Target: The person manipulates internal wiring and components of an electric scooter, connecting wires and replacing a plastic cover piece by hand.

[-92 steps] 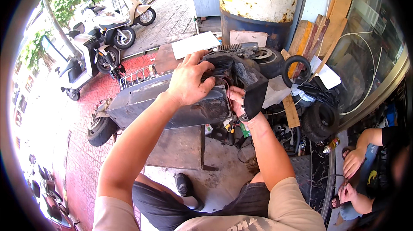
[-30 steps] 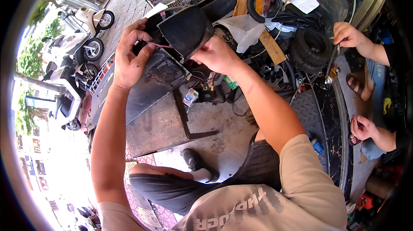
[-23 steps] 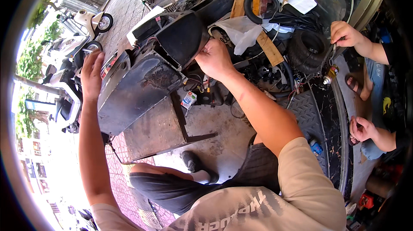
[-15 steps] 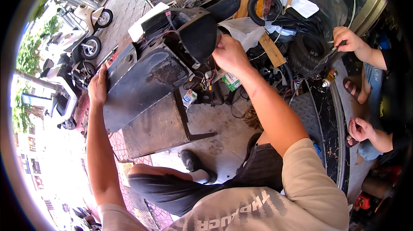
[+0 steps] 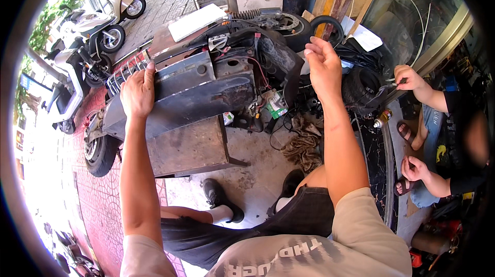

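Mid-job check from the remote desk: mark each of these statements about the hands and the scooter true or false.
1. The left hand grips the upper edge of the grey scooter body panel. True.
2. The right hand holds a wrench. False: it is raised and empty, fingers loosely open.
3. A dirty rag lies on the floor below the right forearm. True.
4. Nobody else is in view. False: another person's hand shows at the right, holding a small tool.
5. White scooters stand parked at upper left. True.

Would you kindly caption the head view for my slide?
Left hand grips a stripped scooter's grey body panel; right hand hovers open.
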### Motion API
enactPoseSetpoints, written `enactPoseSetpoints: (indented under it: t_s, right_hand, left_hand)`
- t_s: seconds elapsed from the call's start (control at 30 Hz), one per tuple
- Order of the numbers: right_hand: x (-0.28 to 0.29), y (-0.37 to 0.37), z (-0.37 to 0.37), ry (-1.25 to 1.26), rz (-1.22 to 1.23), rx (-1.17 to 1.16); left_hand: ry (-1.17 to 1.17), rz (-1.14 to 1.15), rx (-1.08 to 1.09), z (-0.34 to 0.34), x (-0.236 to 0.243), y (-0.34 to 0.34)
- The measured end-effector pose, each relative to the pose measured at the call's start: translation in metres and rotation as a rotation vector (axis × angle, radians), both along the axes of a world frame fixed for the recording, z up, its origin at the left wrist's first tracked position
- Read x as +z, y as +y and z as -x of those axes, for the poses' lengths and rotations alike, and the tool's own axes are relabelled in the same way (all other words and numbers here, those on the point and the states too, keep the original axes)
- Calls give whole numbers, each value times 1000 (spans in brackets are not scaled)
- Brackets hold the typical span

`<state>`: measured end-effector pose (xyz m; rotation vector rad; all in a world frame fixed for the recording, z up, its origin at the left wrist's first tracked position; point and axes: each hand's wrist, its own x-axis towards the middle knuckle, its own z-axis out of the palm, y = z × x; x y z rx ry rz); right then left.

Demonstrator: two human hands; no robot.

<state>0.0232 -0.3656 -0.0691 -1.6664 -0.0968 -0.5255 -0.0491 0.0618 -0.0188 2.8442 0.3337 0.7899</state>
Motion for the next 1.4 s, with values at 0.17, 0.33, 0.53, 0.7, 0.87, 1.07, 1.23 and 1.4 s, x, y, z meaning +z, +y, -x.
enactPoseSetpoints:
  t_s: [0.17, 0.33, 0.53, 0.7, 0.87, 1.07, 1.23, 1.4]
  right_hand:
    - [25, 17, 37, -152, 91, -52]
    - [57, 50, 96, -456, 445, -55]
    - [129, 141, 99, -828, 679, 139]
    - [155, 220, 74, -764, 1101, 214]
    - [124, 230, 131, -746, 1303, 333]
    - [108, 233, 166, -624, 1279, 231]
    - [104, 227, 171, -586, 1231, 187]
    - [95, 225, 181, -587, 1165, 145]
  left_hand:
    - [-315, -95, -108, 53, -24, -9]
    - [-500, -200, -63, 125, -61, -42]
    - [-425, -44, -71, 167, -73, -57]
    - [-408, 29, -68, 205, -95, -75]
    - [-349, 32, -59, 246, -148, -90]
    - [-266, 62, -106, 269, -150, -89]
    - [21, 395, -291, 299, -107, -84]
    - [-417, 1202, -277, 300, -3, -34]
